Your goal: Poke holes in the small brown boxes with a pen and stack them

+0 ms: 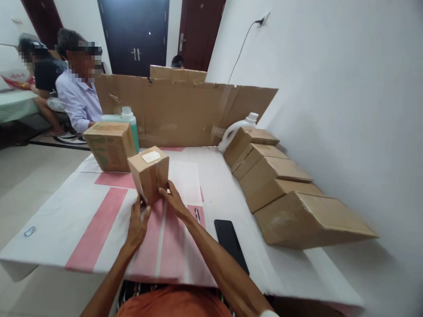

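A: What do I have between my hands?

B: The small carton (150,176), pale label (151,156) on top. From my station I see it straight ahead of the hands, left of the middle of the table (49,211), nearer the far edge than the near one.

A: And my grip?

B: I have the left hand (138,224) at its lower left side and the right hand (173,200) with fingers on its right face. They hold it low between them, set narrow, neither clearly nearer. Its long axis seems to run upward, a corner towards me. I can't tell whether its base touches the table.

A: Neighbours?

B: The larger carton (112,149) stands just beyond it, by the far left corner. A row of cartons (274,189) lines the right edge, well apart from my hands.
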### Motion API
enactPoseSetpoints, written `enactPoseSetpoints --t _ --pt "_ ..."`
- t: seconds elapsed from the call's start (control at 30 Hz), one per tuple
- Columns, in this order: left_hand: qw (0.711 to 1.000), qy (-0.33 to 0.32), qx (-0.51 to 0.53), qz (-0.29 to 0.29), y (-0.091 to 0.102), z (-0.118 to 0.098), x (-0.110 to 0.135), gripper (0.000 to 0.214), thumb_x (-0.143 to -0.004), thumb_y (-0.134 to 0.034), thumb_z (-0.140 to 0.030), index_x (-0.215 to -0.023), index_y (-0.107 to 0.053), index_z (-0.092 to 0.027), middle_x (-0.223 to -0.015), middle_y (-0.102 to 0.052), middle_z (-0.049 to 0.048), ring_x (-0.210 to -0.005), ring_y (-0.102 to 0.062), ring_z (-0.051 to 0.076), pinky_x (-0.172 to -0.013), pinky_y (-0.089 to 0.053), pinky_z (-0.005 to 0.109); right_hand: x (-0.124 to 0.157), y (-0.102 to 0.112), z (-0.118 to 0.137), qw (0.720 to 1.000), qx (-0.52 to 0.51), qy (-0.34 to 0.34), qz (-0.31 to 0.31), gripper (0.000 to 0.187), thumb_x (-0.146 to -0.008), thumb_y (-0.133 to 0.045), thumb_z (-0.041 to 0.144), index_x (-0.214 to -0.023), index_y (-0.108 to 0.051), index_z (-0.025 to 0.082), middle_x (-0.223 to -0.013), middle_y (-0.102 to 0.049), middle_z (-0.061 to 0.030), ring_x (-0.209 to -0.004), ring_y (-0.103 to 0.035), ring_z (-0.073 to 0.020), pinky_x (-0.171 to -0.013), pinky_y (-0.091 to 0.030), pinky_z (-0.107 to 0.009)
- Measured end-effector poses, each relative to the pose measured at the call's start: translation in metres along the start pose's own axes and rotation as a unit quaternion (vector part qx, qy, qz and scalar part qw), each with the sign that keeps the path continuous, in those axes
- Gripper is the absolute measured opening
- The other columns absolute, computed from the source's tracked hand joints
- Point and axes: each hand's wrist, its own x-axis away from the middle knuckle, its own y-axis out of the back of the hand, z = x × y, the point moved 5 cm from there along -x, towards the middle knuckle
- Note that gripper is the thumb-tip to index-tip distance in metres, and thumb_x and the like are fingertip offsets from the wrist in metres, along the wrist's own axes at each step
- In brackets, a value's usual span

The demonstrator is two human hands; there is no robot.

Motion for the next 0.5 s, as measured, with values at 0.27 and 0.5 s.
enactPoseSetpoints --t 0.27,0.5 --pt "0.880 -0.326 -0.344 0.016 -0.033 -0.083 0.136 0.089 -0.097 -0.070 -0.042 -0.172 -0.027 -0.021 -0.134 -0.058 0.0197 -0.129 -0.054 0.037 -0.112 -0.044 0.056 0.091 0.061 0.005 0.991 -0.114 -0.063 0.027 0.059 -0.089 -0.066 0.078 -0.096 -0.075 0.020 -0.093 -0.073 -0.0030 -0.091 -0.065 -0.0224 -0.080 -0.053 -0.034" --pt "0.824 -0.396 -0.397 0.081 -0.031 -0.128 0.143 0.093 -0.094 -0.071 -0.039 -0.173 -0.023 -0.023 -0.163 -0.041 0.0250 -0.155 -0.033 0.046 -0.121 -0.036 0.062 0.126 0.059 0.006 0.972 -0.179 -0.120 0.094 0.072 -0.092 -0.053 0.085 -0.103 -0.080 0.019 -0.088 -0.079 -0.0076 -0.092 -0.075 -0.0295 -0.090 -0.058 -0.047"
